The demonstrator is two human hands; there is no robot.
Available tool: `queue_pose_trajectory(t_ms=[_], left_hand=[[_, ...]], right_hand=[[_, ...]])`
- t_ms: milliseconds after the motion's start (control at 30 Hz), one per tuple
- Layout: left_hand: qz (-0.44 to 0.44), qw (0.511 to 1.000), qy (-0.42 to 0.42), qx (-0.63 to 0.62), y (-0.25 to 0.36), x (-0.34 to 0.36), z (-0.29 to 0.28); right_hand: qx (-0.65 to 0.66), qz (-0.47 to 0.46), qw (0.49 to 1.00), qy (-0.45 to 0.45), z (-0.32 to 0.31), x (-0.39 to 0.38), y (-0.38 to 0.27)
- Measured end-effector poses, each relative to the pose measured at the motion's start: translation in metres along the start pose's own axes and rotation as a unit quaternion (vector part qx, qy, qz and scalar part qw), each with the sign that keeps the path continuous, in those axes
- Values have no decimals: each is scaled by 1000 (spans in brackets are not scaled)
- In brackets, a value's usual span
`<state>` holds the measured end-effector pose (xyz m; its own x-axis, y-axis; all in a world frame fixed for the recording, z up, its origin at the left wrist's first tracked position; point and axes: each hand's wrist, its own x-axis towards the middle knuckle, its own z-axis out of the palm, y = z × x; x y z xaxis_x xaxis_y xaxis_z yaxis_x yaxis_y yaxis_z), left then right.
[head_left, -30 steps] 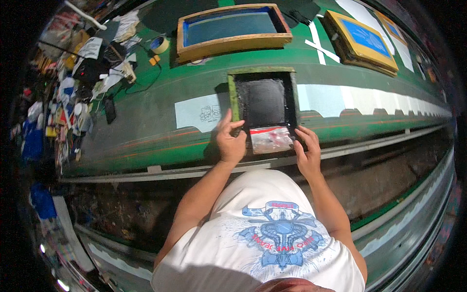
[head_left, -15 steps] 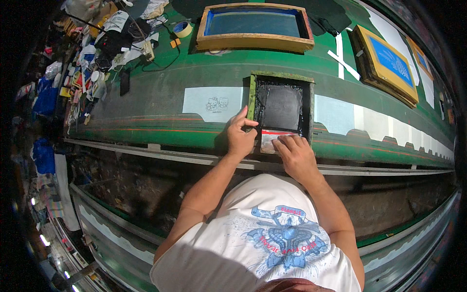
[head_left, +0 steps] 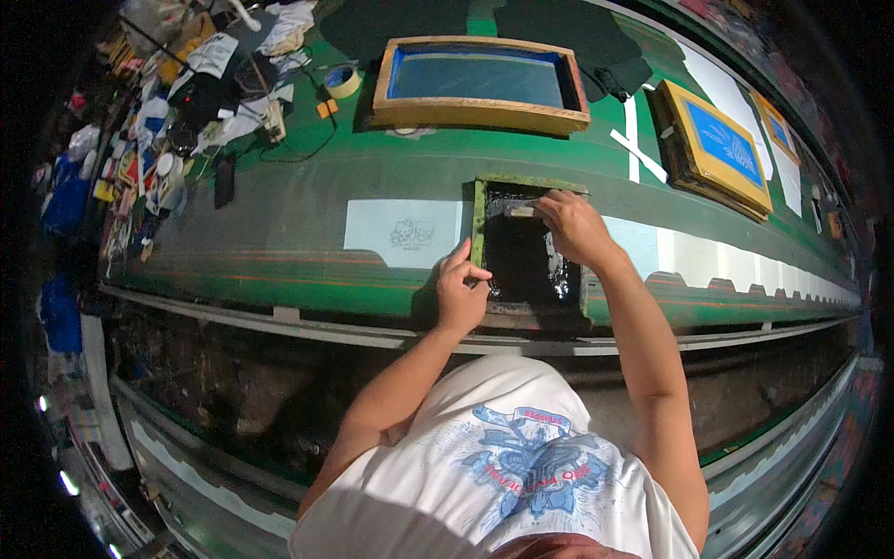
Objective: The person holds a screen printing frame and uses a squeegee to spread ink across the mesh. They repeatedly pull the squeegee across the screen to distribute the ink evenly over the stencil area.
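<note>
A small screen printing frame (head_left: 479, 225) with a green-stained rim lies on the table in front of me, black ink (head_left: 521, 256) over its mesh. My left hand (head_left: 460, 296) grips the left side of the frame near its front corner, index finger along the rim and thumb over it. At the frame's far end my right hand (head_left: 577, 229) is closed on a squeegee (head_left: 523, 211), whose pale edge shows left of my fingers. Most of the squeegee is hidden by the hand. Left of the frame lies a white sheet (head_left: 365, 224) with a small line print of two cartoon figures.
Pale sheets (head_left: 684, 256) run along the table to the right. A large wooden screen frame (head_left: 484, 113) lies beyond, near a tape roll (head_left: 343, 82). Yellow frames (head_left: 663, 135) are stacked at right. Clutter (head_left: 168, 168) fills the far left.
My right hand has pushed the squeegee from the frame's near end to its far end. The mesh now looks wet and darker. My left hand stays on the frame; the whole view has shifted slightly.
</note>
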<state>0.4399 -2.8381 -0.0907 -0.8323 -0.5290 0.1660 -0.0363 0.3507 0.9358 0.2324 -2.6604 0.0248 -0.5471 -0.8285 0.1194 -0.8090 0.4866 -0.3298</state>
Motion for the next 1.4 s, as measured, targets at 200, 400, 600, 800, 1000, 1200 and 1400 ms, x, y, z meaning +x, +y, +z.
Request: queue_pose_trajectory(t_ms=[200,400,600,800,1000,1200,1400], left_hand=[[22,999,-14,23,-3,0,-3],[41,999,-6,31,-7,-1,-1],[11,999,-26,15,-3,-1,-3],[28,999,-13,35,2,5,-3],[71,997,-11,36,45,1,15],[111,994,4,3,63,-22,110],[89,996,19,-5,69,-41,191]], right_hand=[[-41,28,999,19,10,-5,-23],[0,-3,1000,18,14,-69,-75],[19,5,1000,18,18,-116,-109],[123,35,989,79,25,-136,-96],[172,36,959,224,15,-172,-63],[190,53,947,252,-4,-231,-3],[204,52,946,248,-20,-284,56]])
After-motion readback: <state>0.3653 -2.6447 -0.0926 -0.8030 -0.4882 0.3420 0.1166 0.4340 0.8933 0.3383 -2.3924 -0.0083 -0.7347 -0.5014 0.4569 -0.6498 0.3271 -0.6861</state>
